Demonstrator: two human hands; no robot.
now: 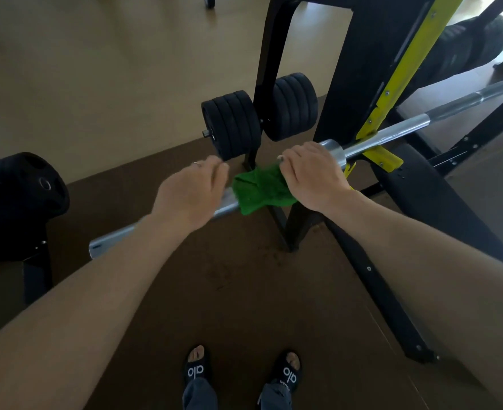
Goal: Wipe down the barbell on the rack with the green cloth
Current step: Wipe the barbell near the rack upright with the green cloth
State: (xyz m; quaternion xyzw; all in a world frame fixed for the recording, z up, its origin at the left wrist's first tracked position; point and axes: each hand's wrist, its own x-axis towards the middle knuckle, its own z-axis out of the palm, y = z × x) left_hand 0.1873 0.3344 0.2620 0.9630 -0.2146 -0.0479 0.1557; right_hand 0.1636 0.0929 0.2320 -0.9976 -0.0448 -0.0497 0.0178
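A barbell (392, 133) lay across the rack (359, 84), its sleeve end jutting left. A cloth (262, 187) draped over the sleeve between the left hand (191, 193) and right hand (312, 173). Stacked plates (232, 122) sat behind.

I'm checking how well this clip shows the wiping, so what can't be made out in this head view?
- Left hand: motion-blurred, so its grip on the barbell is unclear.
- Barbell sleeve under the green cloth and right hand: covered, so its cleanliness is hidden.
- Barbell's far end: cut off by the right edge.
- Whether dirt is coming off the cloth: too small to tell.
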